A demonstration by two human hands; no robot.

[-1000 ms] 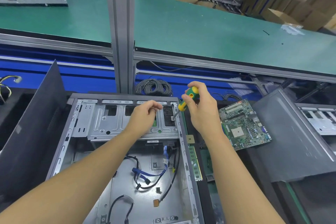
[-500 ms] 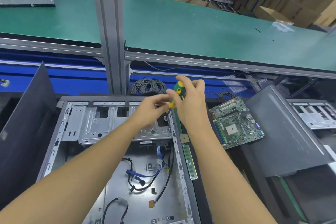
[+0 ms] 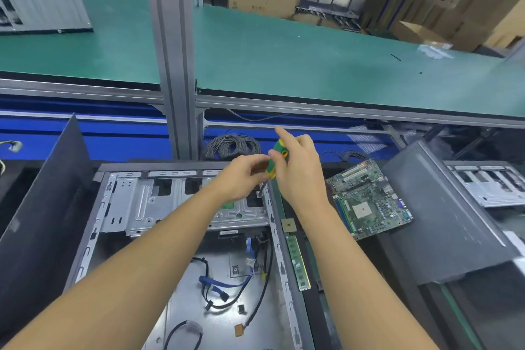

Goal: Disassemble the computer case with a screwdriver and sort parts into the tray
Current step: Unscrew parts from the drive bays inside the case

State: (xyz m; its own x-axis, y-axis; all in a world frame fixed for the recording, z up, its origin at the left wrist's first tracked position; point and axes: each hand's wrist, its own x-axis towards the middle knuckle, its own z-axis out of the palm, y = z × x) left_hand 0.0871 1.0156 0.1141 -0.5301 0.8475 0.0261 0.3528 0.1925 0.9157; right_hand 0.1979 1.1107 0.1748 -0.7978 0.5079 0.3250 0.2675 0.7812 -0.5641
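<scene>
Locating the tool, Student asks: where does the screwdriver (image 3: 275, 160) sit?
Instructor: Over the far right corner of the open computer case (image 3: 88, 247). The right hand (image 3: 301, 172) wraps its green-and-yellow handle, forefinger straight.
Student: And its long axis?
Instructor: Steeply tilted, tip down and left at the drive cage (image 3: 136, 202) corner, probably on a screw. The left hand (image 3: 240, 179) lies nearer the tip, fingertips bunched at the lower handle (a true pinch cannot be told).

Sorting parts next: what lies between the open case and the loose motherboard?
In the head view, a square chip and a green memory stick lie there.
</scene>
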